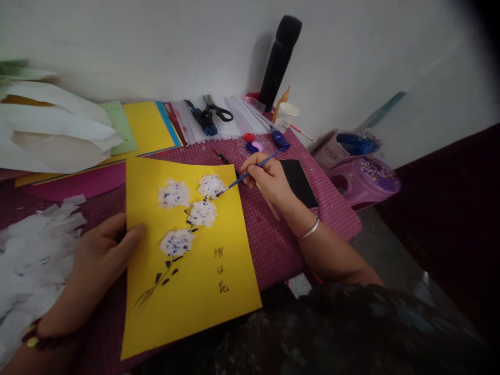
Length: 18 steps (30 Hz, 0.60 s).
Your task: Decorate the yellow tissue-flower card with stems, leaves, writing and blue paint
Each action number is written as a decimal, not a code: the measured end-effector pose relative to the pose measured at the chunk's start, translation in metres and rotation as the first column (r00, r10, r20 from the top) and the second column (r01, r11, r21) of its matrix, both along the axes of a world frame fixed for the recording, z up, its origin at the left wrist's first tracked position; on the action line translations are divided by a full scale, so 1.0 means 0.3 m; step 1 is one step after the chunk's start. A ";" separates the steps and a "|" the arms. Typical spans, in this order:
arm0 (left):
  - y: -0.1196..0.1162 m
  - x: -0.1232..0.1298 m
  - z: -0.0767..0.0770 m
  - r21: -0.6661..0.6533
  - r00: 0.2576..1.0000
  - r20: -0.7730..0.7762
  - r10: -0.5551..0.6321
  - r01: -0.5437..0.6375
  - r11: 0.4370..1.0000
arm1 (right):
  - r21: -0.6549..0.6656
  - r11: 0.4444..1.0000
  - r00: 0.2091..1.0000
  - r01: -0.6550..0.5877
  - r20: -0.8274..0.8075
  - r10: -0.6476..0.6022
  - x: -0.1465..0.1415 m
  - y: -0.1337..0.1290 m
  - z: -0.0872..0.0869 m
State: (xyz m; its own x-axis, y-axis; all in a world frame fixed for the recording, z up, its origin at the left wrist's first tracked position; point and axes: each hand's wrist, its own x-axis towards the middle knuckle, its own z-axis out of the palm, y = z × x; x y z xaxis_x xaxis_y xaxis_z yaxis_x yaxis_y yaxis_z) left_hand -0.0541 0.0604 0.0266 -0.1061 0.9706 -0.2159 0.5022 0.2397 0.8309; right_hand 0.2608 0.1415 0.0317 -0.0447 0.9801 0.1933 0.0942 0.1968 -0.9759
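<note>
A yellow sheet of card [187, 312] lies tilted at the table's near edge, bearing several white tissue-paper flowers [177, 243] dabbed with blue, dark painted leaves, a stem and handwritten characters. My left hand [113, 239] grips its left edge, thumb on top and fingers underneath. In my right hand [267, 177] is a thin blue paintbrush [250, 175], pinched between thumb and fingers. The bristles meet the lower edge of the upper right flower [211, 185]. Beyond that hand sits a clear palette [255, 147] with red, pink and blue paint.
Torn white paper [35, 260] is heaped at left, near coloured sheets [148, 125]. Scissors [216, 109] rest on white strips at the back. A blue paint bottle [279, 137], a paper cup [288, 115] and a black pad [299, 182] are at right; a purple stool [363, 179] stands beyond.
</note>
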 end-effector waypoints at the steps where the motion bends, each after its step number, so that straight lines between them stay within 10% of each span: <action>1: 0.000 0.002 0.003 -0.011 1.000 0.015 0.011 -0.011 1.000 | 0.006 1.000 1.000 0.011 0.000 -0.011 -0.001 0.000 -0.001; 18: 0.006 0.002 0.009 -0.035 0.999 0.019 0.037 -0.036 0.999 | 0.039 0.998 0.995 0.057 -0.081 -0.053 -0.002 0.014 -0.034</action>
